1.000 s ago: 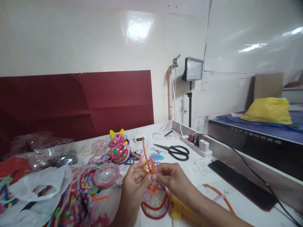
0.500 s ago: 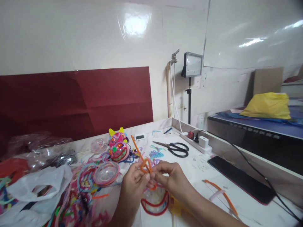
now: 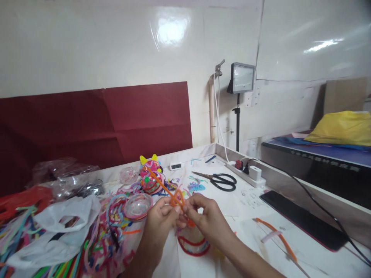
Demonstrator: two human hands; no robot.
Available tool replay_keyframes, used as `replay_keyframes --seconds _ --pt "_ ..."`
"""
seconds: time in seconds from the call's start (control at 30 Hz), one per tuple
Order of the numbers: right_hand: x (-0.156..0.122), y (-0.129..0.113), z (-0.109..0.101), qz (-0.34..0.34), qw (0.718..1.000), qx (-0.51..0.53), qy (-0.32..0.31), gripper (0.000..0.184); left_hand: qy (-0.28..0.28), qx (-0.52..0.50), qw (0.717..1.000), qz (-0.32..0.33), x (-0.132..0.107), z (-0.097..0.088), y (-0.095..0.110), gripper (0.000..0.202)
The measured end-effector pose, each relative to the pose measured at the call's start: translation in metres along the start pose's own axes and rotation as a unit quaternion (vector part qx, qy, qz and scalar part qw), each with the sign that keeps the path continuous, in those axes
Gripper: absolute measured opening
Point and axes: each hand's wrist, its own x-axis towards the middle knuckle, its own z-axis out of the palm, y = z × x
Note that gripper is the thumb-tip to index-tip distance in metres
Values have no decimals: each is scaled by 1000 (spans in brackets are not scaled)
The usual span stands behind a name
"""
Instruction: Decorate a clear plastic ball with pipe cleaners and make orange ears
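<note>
Between my two hands is an orange pipe cleaner (image 3: 161, 183), bent into loops with one long straight end pointing up and left. My left hand (image 3: 162, 220) pinches the looped part from the left. From the right, the thumb and fingers of my right hand (image 3: 203, 212) are closed on the same loops. Just below the hands lies a clear plastic dome (image 3: 194, 244) edged with red pipe cleaner, partly hidden by my right hand. A loose orange piece (image 3: 131, 232) lies to the left of my left hand.
Black-handled scissors (image 3: 222, 181), a power strip (image 3: 246, 174) and a black phone (image 3: 303, 220) are on the right. Left are piled pipe cleaners (image 3: 101, 239), a white plastic bag (image 3: 55, 247), another clear dome (image 3: 138, 205) and decorated round pieces (image 3: 152, 184). A low rim (image 3: 191, 151) edges the table.
The orange pipe cleaner's long end has tilted further left and its loop has shifted between my fingers. The view has turned slightly left, showing more of the bag and loose strips.
</note>
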Motion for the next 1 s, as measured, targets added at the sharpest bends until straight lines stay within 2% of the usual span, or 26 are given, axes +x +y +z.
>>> replay_keyframes --seconds 0.2,0.3,0.53,0.77,1.0 --pt "-3 14 10 63 995 50 -55 22 -15 16 1000 -18 -1 -20 -8 33" --pt "-2 21 13 78 990 91 -78 23 -16 -10 1000 -18 -3 -24 -10 28" --pt "2 24 11 115 979 128 -109 19 -67 -69 995 -17 -4 -31 -23 19" --pt "0 24 15 176 966 158 -106 20 -39 -97 994 -40 -2 -35 -33 23" --pt "-3 21 14 189 968 137 -90 18 -6 -117 992 -56 -3 -29 -35 30"
